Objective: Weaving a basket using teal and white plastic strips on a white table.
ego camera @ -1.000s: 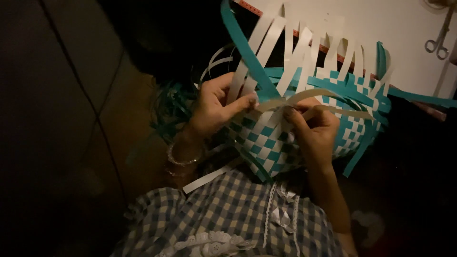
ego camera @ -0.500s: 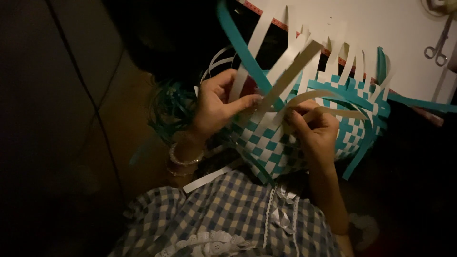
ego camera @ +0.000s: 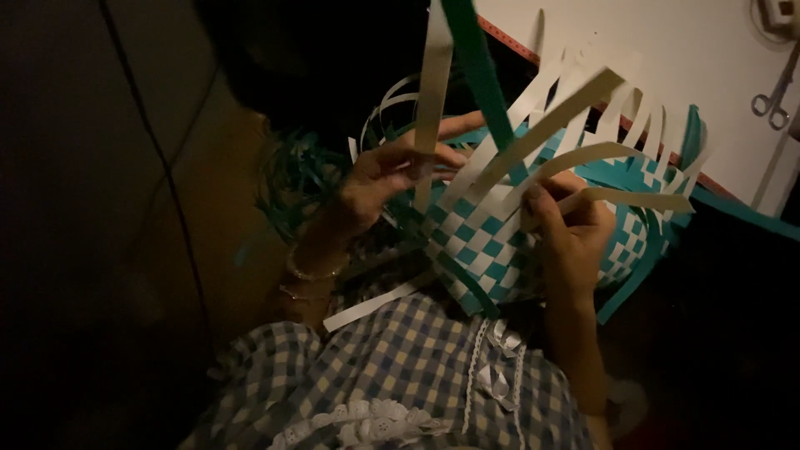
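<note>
Nearest the camera, at 6 o'clock, lies a checked blue and cream garment (ego camera: 400, 375) with white lace trim. Just above it, a half-woven basket (ego camera: 500, 250) of teal and white strips rests against the person's lap at the centre of the view. The left hand (ego camera: 383, 179), at 9 o'clock from the basket, is closed in a pinch on an upright white strip (ego camera: 432, 92) at the basket's rim; thin bangles (ego camera: 312, 279) ring that wrist. The right hand (ego camera: 571, 229), at 3 o'clock from the basket's middle, grips a curved white strip (ego camera: 633, 198) between thumb and fingers. Loose teal strips (ego camera: 292, 179) lie bundled at 9 o'clock beyond the left hand. Farther off, at 1 o'clock, a white board (ego camera: 692, 67) carries a pair of scissors (ego camera: 773, 96).
</note>
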